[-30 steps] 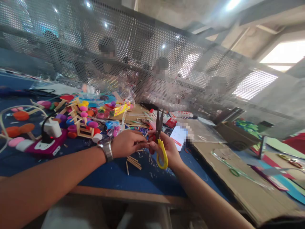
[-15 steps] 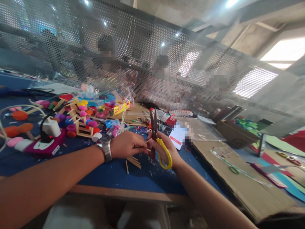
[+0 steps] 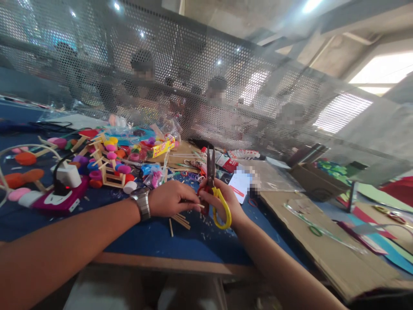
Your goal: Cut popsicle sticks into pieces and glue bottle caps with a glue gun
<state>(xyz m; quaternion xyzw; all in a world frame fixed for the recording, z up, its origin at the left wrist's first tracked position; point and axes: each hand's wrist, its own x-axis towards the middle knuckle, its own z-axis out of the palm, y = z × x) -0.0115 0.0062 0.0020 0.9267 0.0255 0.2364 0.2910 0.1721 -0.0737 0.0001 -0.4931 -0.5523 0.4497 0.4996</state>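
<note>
My left hand (image 3: 174, 199), with a watch (image 3: 142, 203) at its wrist, pinches a short thin wooden stick (image 3: 199, 206) near the table's middle. Touching or nearly touching its fingertips, my right hand (image 3: 224, 201) holds scissors (image 3: 211, 165) with a yellow handle; the blades point up and away, slightly apart. Something red lies between the right fingers, partly hidden, so I cannot make out what it is. Several loose wooden sticks (image 3: 181, 221) lie on the blue table top (image 3: 135, 245) just below my left hand, with small pale scraps (image 3: 209, 236) to their right.
A magenta power strip (image 3: 61, 200) with a white plug sits at left. Behind it stand small stick structures with colourful discs (image 3: 111, 172). A phone (image 3: 239, 185) lies beyond my right hand. Cardboard (image 3: 290, 224) and a box (image 3: 318, 181) are at right; people sit behind the mesh screen (image 3: 180, 47).
The scissor blades have turned slightly to the right and look a little wider apart. The stick's end now shows between my hands. The whole view has shifted slightly.
</note>
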